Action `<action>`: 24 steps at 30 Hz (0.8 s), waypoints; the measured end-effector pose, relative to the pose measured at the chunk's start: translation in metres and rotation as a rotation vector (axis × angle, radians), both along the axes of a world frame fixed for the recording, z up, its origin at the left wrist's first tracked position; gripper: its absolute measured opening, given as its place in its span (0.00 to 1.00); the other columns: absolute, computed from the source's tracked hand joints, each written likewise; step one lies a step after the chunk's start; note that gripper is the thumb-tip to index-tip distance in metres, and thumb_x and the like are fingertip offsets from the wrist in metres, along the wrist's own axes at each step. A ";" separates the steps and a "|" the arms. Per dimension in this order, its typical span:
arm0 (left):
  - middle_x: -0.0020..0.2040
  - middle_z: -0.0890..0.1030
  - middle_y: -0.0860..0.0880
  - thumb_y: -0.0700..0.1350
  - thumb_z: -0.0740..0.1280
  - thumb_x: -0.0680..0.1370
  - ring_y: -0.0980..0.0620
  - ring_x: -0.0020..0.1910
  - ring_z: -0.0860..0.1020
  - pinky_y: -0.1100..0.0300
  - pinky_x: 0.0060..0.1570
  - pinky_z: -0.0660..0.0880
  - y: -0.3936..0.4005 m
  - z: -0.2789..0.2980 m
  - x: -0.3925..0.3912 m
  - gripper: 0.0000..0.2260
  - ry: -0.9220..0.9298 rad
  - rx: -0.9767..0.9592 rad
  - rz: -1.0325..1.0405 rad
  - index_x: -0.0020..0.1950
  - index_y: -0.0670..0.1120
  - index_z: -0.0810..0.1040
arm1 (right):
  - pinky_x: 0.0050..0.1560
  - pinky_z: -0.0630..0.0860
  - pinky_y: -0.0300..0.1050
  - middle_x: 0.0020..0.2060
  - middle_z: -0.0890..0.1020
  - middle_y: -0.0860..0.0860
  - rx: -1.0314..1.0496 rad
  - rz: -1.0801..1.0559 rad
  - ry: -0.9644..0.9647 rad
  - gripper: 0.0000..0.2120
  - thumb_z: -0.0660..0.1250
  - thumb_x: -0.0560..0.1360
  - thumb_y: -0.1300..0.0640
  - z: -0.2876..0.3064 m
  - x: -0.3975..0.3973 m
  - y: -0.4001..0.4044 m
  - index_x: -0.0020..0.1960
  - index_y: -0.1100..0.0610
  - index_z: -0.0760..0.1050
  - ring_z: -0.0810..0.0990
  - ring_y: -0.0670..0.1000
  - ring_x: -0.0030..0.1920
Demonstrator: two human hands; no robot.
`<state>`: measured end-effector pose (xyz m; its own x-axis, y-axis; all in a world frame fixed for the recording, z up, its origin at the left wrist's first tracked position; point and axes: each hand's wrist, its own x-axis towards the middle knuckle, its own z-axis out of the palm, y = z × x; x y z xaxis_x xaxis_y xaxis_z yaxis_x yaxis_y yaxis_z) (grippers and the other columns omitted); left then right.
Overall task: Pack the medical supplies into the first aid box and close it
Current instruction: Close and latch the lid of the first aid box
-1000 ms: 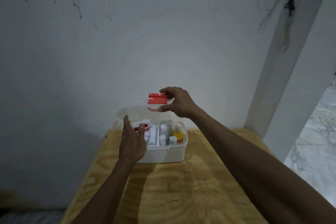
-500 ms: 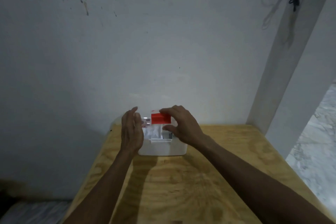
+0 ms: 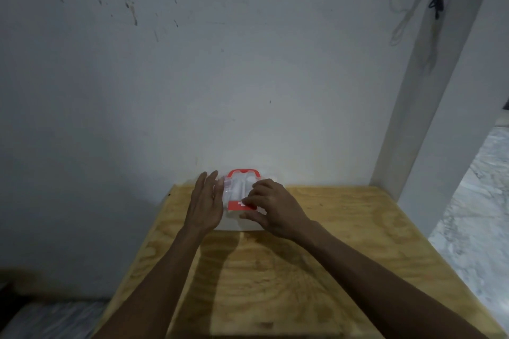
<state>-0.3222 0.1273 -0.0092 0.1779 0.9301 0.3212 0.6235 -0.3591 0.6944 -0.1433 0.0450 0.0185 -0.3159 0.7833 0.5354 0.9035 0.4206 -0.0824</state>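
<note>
1. The small white plastic first aid box (image 3: 234, 221), with its clear lid (image 3: 234, 190) down and a red carry handle (image 3: 243, 172) lying flat on top, sits at the 12 o'clock edge of the pale plywood table (image 3: 344, 242), just in front of the grey wall (image 3: 220, 77).
2. The left hand (image 3: 205, 205) lies flat against the box's 9 o'clock side, fingers straight and together, gripping nothing.
3. The right hand (image 3: 271, 208) is curled over the lid's 3 o'clock half; its fingertips (image 3: 248, 202) press on the red front latch (image 3: 235, 205) and the thumb sits below at the front wall. It pinches rather than holds.
4. Judgement: the step in hand is latching. It is done well by bracing the box with the flat left hand, pressing the latch down and inward until it seats, and checking the lid sits flush all round.
5. Risk: the light box may slide toward the wall.
6. The contents show only as pale blurs through the lid.
7. A white mark shows on the latch; it is too blurred to read. No brand or writing is legible.
</note>
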 end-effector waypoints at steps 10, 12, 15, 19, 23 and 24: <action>0.79 0.57 0.47 0.62 0.48 0.80 0.44 0.77 0.59 0.42 0.70 0.62 -0.005 0.001 -0.004 0.25 -0.022 0.034 -0.030 0.74 0.55 0.64 | 0.69 0.68 0.55 0.68 0.75 0.50 -0.041 -0.254 0.256 0.30 0.66 0.72 0.34 -0.018 0.002 0.009 0.68 0.49 0.73 0.70 0.53 0.68; 0.80 0.55 0.47 0.64 0.49 0.79 0.43 0.77 0.58 0.42 0.70 0.62 -0.007 0.000 -0.005 0.26 0.007 0.039 -0.044 0.75 0.57 0.64 | 0.74 0.59 0.58 0.74 0.68 0.49 -0.135 -0.310 0.327 0.34 0.64 0.71 0.31 -0.024 0.006 0.011 0.72 0.46 0.67 0.61 0.54 0.75; 0.80 0.52 0.48 0.75 0.46 0.71 0.44 0.77 0.56 0.43 0.71 0.61 -0.010 -0.003 -0.008 0.37 0.050 0.057 -0.097 0.75 0.59 0.61 | 0.75 0.53 0.61 0.78 0.60 0.47 -0.178 -0.298 0.433 0.36 0.63 0.70 0.29 -0.032 0.008 0.011 0.74 0.43 0.64 0.53 0.55 0.78; 0.80 0.53 0.48 0.81 0.44 0.64 0.45 0.76 0.59 0.49 0.71 0.62 -0.011 -0.008 -0.010 0.46 0.092 0.102 -0.129 0.76 0.58 0.59 | 0.75 0.56 0.62 0.78 0.57 0.46 -0.186 -0.294 0.520 0.35 0.64 0.70 0.30 -0.037 0.005 0.010 0.74 0.40 0.62 0.55 0.54 0.77; 0.79 0.56 0.46 0.81 0.48 0.63 0.55 0.75 0.58 0.61 0.69 0.55 -0.011 -0.013 -0.013 0.50 0.078 0.147 -0.229 0.76 0.50 0.61 | 0.73 0.61 0.65 0.78 0.56 0.46 -0.190 -0.300 0.555 0.37 0.61 0.69 0.27 -0.042 0.003 0.010 0.74 0.39 0.61 0.57 0.54 0.77; 0.77 0.58 0.48 0.81 0.49 0.63 0.64 0.74 0.55 0.67 0.70 0.50 -0.012 -0.013 -0.013 0.52 0.038 0.145 -0.267 0.76 0.47 0.61 | 0.73 0.61 0.65 0.78 0.56 0.45 -0.189 -0.302 0.562 0.37 0.61 0.69 0.26 -0.044 0.003 0.010 0.74 0.39 0.61 0.56 0.53 0.77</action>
